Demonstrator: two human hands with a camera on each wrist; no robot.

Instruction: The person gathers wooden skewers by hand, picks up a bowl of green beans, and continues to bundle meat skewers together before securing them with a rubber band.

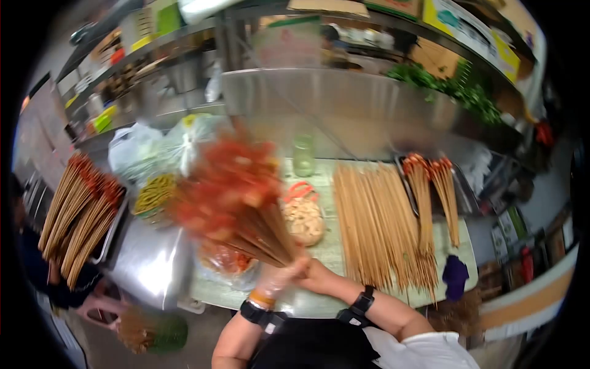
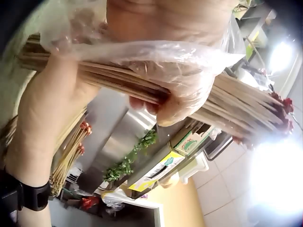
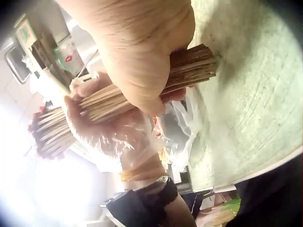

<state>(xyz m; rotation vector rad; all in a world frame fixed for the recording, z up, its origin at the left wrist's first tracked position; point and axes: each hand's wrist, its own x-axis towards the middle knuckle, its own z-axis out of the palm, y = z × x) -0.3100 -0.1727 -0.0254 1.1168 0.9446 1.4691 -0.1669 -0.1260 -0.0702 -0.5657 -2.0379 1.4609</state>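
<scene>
A thick bundle of wooden skewers (image 1: pixel 270 230) with red food on the far ends is held up over the table, its tips blurred. My left hand (image 2: pixel 184 90), in a clear plastic glove, grips the skewers partway along their length. Closer to the bare ends, my right hand (image 3: pixel 137 61) wraps its fingers round the same bundle. In the head view the hands meet just above the table's front edge. Beneath the bundle lies a plastic bag of red food (image 1: pixel 227 261). A container of pale pieces (image 1: pixel 304 221) stands beyond the hands.
Loose bare skewers (image 1: pixel 369 221) cover the board on the right, beside red-tipped bundles (image 1: pixel 421 190). More tipped skewers (image 1: pixel 80 203) lie on a tray at left, near another person's arm (image 1: pixel 61 286). A green glass (image 1: pixel 303 157) and a purple cloth (image 1: pixel 455 277) are also there.
</scene>
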